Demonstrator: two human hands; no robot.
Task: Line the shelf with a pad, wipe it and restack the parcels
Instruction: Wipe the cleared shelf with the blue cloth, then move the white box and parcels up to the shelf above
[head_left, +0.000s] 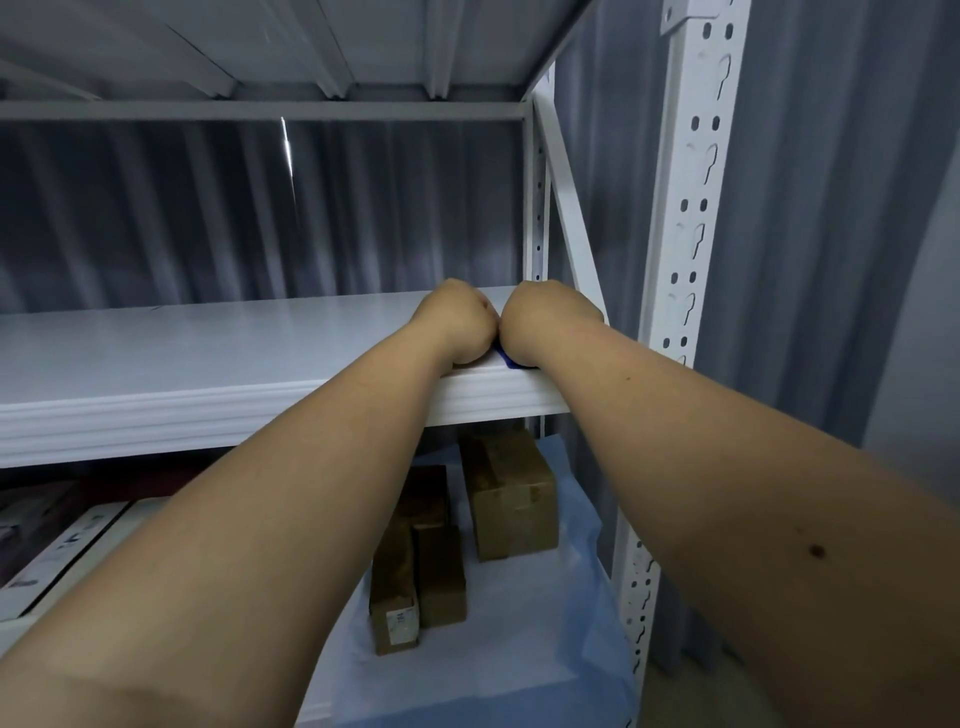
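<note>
Both my hands rest side by side on the white shelf (208, 353) near its right end. My left hand (457, 325) and my right hand (545, 319) are curled, knuckles up, touching each other. A small dark blue piece (506, 359), a cloth or pad edge, peeks out between them at the shelf's front edge; most of it is hidden under the hands. On the shelf below, a light blue pad (519, 649) lies spread with several brown cardboard parcels (511, 499) standing on it.
A white perforated upright (691, 208) and a diagonal brace (569, 208) stand just right of my hands. Another shelf deck is overhead. Grey corrugated wall lies behind. Flat printed boxes (57, 545) sit on the lower shelf at left.
</note>
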